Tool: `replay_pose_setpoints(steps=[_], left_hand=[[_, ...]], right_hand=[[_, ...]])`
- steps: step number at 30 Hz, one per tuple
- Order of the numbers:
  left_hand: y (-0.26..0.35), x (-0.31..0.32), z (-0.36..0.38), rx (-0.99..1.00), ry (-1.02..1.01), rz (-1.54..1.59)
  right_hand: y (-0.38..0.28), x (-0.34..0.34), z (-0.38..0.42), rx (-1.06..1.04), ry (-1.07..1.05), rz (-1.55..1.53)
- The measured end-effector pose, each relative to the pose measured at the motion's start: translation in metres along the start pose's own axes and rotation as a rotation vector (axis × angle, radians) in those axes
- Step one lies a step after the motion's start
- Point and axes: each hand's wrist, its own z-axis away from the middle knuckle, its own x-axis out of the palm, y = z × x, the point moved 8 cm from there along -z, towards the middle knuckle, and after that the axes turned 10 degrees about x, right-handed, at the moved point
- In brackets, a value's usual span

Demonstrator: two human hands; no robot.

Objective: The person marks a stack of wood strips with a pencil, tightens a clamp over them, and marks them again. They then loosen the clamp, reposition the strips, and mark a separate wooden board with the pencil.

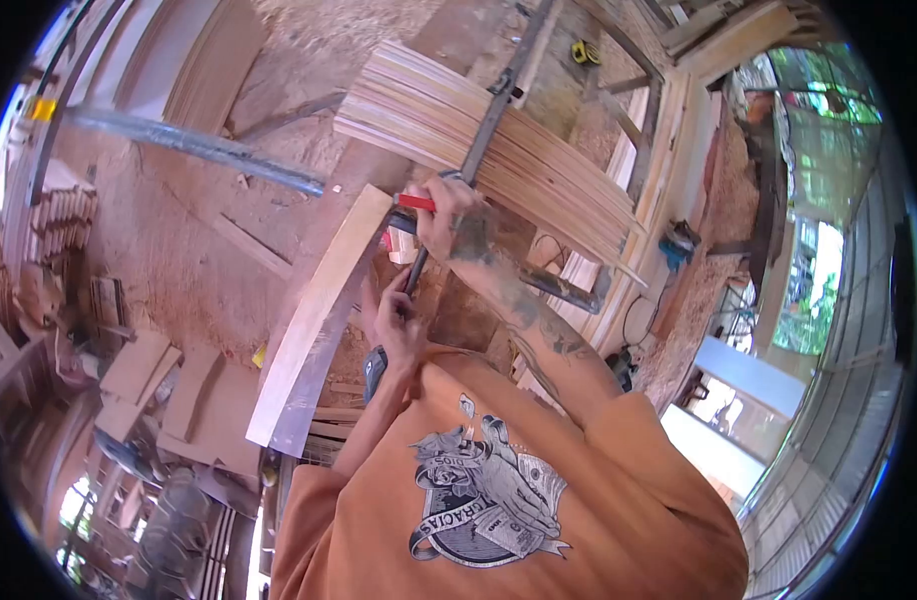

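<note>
My right hand (pixel 445 218), fingers closed, holds a short red stick (pixel 415 202) near the top end of a pale wooden board (pixel 324 310). A dark metal bar (pixel 476 152) passes behind this hand and crosses a stack of thin wooden strips (pixel 409 105). Lower down, my left hand (pixel 394 322) is closed around the bar's dark lower end, beside the board's right edge. The board slants down to the left from the red stick. Blur and the fingers hide the stick's exact kind.
A grey metal pipe (pixel 199 150) runs in from the left toward the board, and a similar one (pixel 559 288) shows right of my forearm. Sawdust covers the floor. A yellow tape measure (pixel 585 52) lies beyond the strips. A blue power tool (pixel 679 243) rests at right, cut wood pieces (pixel 139 375) at left.
</note>
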Motion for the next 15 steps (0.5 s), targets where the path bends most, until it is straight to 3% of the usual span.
replay_pose_setpoints(steps=[3, 4, 7, 11, 15], left_hand=[[0.042, 0.011, -0.005, 0.469, -0.078, -0.554], [0.045, 0.009, -0.003, 0.403, -0.079, -0.576], [0.062, -0.010, 0.001, 0.180, 0.144, -0.389], [-0.025, -0.026, 0.040, -0.937, 0.074, 0.845], [0.007, 0.014, 0.019, -1.077, 0.091, 1.160]], right_hand=[[0.004, -0.001, 0.004, -0.032, 0.088, -0.075], [0.004, -0.001, 0.002, -0.004, 0.063, -0.068], [0.008, 0.001, 0.008, -0.055, 0.149, -0.079], [0.012, -0.001, 0.008, -0.005, 0.116, -0.109], [0.017, 0.003, 0.008, 0.062, 0.042, -0.075]])
